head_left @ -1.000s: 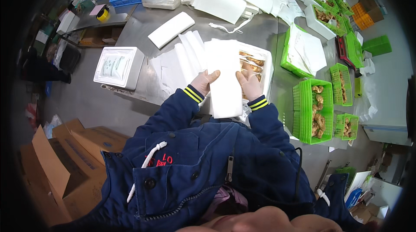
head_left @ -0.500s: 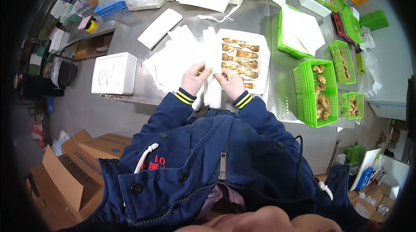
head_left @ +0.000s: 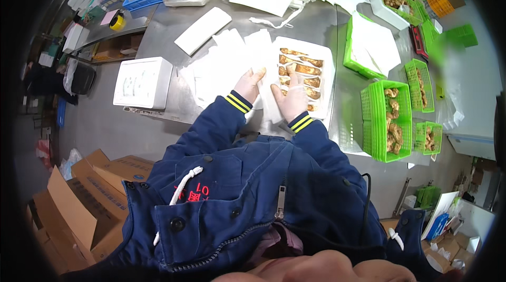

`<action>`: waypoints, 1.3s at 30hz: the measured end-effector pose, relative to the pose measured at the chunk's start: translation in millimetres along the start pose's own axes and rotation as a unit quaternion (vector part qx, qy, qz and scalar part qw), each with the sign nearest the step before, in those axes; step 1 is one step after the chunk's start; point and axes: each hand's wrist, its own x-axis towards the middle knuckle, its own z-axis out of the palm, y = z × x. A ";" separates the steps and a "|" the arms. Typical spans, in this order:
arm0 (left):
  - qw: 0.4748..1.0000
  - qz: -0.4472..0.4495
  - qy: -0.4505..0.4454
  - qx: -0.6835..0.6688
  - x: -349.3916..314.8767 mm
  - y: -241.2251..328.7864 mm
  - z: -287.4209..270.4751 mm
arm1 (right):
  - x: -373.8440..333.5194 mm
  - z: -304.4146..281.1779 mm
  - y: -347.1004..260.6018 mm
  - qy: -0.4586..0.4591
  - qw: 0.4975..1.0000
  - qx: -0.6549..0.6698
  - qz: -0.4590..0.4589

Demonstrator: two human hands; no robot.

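A white foam box [head_left: 328,79] lies on the steel table in front of me, with brown-and-cream mushrooms [head_left: 307,70] laid in rows inside it. Along its left side runs a folded strip of white paper [head_left: 269,95]. My left hand [head_left: 247,86], in a pale glove, pinches the strip's left edge between thumb and fingers. My right hand [head_left: 293,101], gloved too, is open over the box's near left part. Its thumb is beside the paper, and its fingers reach over the mushrooms, hiding some of them. More white paper sheets [head_left: 221,66] lie spread left of the strip.
A closed white foam box [head_left: 141,83] sits at the table's left edge. A white foam slab [head_left: 203,31] lies farther back. On the right stand stacked green baskets [head_left: 373,124] with mushrooms and a green crate [head_left: 350,52] under white sheets. Cardboard boxes [head_left: 95,208] are at lower left.
My right hand has moved off the paper strip and opened over the mushrooms. My left hand stays at the strip, which now leans more. The whole view has shifted slightly.
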 end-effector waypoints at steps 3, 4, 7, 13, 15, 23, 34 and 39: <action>0.999 -0.025 -0.013 -0.020 -3.5 5.3 9.5 | 5.8 -11.0 -13.2 -0.009 0.996 -0.009 -0.088; 1.000 -0.015 0.000 -0.019 -0.7 3.8 8.4 | 11.9 -6.8 -17.8 -0.035 0.996 -0.043 -0.067; 0.999 0.027 -0.006 -0.042 -4.9 1.5 7.6 | 23.5 -2.0 -20.9 -0.073 0.994 -0.059 -0.046; 0.995 0.082 0.056 0.022 -5.4 3.9 6.5 | 23.1 15.3 -25.1 -0.107 0.982 -0.047 -0.146; 0.991 0.064 0.098 0.061 -4.2 -2.9 -23.7 | 19.7 22.2 -27.8 -0.164 0.975 0.000 -0.150; 0.993 0.089 0.068 -0.026 -31.7 33.1 -23.8 | 32.1 32.5 -27.2 -0.235 0.928 0.288 0.016; 0.978 0.128 0.163 -0.010 -26.5 40.8 -13.9 | 18.6 39.2 -59.2 -0.137 0.931 -0.154 -0.300; 0.974 0.138 0.178 0.019 -33.5 48.5 -28.1 | 6.6 38.3 -50.9 -0.172 0.954 0.175 -0.174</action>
